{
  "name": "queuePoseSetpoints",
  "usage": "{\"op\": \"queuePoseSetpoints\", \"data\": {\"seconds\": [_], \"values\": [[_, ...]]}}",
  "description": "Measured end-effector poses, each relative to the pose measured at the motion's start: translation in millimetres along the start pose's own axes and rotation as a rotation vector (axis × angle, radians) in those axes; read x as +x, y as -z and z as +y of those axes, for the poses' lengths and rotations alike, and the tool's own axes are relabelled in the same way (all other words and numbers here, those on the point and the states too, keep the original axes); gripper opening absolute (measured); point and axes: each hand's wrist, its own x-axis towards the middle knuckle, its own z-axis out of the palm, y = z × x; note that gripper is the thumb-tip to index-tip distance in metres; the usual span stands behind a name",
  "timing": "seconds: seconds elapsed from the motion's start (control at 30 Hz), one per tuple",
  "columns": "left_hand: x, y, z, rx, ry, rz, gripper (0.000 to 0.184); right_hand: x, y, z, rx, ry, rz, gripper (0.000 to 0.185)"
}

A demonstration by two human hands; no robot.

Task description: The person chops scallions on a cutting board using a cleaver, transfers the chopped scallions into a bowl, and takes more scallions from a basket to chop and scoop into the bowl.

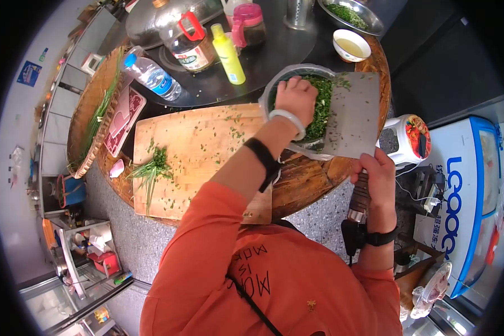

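Note:
My left hand (pixel 297 102) is inside a clear plastic bowl (pixel 269 92) of chopped greens (pixel 322 106). Its fingers are curled downward and pressed together; what they grip, if anything, is hidden. My right hand (pixel 378 173) is closed around the dark ribbed handle of a cleaver (pixel 355 115). The wide blade lies flat over the right side of the bowl, with bits of green stuck on it. To the left is a wooden cutting board (pixel 207 134), scattered with green bits. A bunch of partly cut scallions (pixel 154 168) rests on its left part.
A woven basket (pixel 89 140) with long greens and a meat tray (pixel 126 120) sit left. Behind stand a water bottle (pixel 154 78), a yellow bottle (pixel 228 56) and a red-handled jug (pixel 190 47). At back right are a small bowl (pixel 351 46) and a metal dish (pixel 369 22).

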Motion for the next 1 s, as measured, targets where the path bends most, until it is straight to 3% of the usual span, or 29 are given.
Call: {"op": "queuePoseSetpoints", "data": {"seconds": [0.17, 0.27, 0.4, 0.47, 0.57, 0.67, 0.7, 0.8, 0.93, 1.0], "values": [[-50.1, 83.1, -59.0, -0.165, 0.075, 0.007, 0.005, -7.1, -0.6, 6.7, 0.123, -0.027, 0.031, 0.007], [-118.6, 139.5, -97.6, 0.092, 0.172, 0.005, 0.006, -17.6, -21.4, 10.5, 0.291, -0.088, -0.058, 0.015], [-218.1, 187.5, -150.4, 0.466, 0.433, -0.274, 0.012, -24.4, -54.6, 23.9, 0.184, -0.168, -0.224, 0.013], [-248.0, 200.2, -171.5, 0.514, 0.452, -0.272, 0.017, -26.8, -72.6, 32.9, 0.127, -0.186, -0.275, 0.012], [-263.5, 218.0, -187.8, 0.492, 0.527, -0.327, 0.041, -29.4, -93.5, 42.6, 0.037, -0.242, -0.386, 0.011], [-253.6, 236.7, -193.1, 0.378, 0.674, -0.309, 0.046, -32.7, -108.4, 41.5, -0.030, -0.260, -0.424, 0.010], [-245.6, 243.5, -193.0, 0.371, 0.748, -0.435, 0.040, -34.3, -113.5, 40.6, -0.033, -0.257, -0.420, 0.010], [-244.4, 233.1, -211.5, 0.273, 0.738, -0.619, 0.033, -40.2, -123.6, 39.2, -0.052, -0.258, -0.383, 0.010], [-239.4, 180.0, -199.3, 0.191, 0.399, -0.426, 0.022, -35.4, -132.1, 50.3, -0.114, -0.174, -0.412, 0.008], [-219.3, 162.6, -173.4, 0.133, 0.340, -0.467, 0.024, -32.5, -135.6, 56.9, -0.129, -0.128, -0.463, 0.008]]}}
